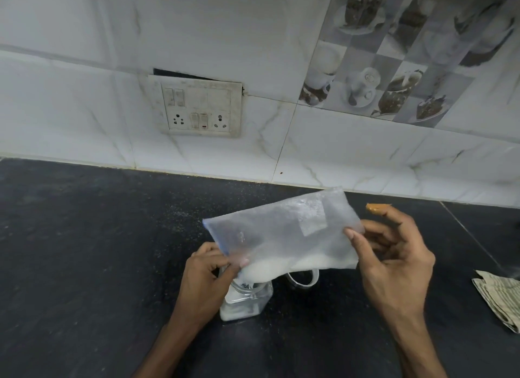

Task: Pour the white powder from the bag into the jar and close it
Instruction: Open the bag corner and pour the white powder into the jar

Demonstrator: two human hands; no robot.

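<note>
No readable writing anywhere. The bag [284, 231] has a pale rectangular label patch [313, 224] on its upper R part, but the text is too faint to make out. A blue zip strip [213, 234] runs along the bag's L edge. The switchboard [199, 107] on the wall has two sockets & several rocker switches, one w/ a red mark; any lettering is too small to read. The tiles [394, 54] at upper R are printed w/ cup & coffee pics.

L hand [208, 268] comes in from bottom centre. Its thumb & fingertips pinch the bag's lower L corner by the blue strip, right over the jar [246, 301] mouth. R hand [394, 262] has its thumb in front & fingers behind, pinching the bag's R edge. One finger sticks up free, w/ a small tan-brown bit [377, 208] at its tip; can't tell what it is. Both hands grip the bag, so it hangs in the air btwn them, tilted, L end lower.

The white powder [281, 265] is pooled along the bag's lower edge & bulges toward the lower L corner, which sits at the jar's mouth. Can't tell if it touches the rim. The jar is clear, squarish & upright on the dark counter [84, 237], directly under the L hand, w/ a white layer at its bottom. A clear round lid-like piece [302, 279] sits on the counter just beside the jar to the R, partly hidden by the bag. A folded printed paper [498, 299] lies at far R, well apart.
</note>
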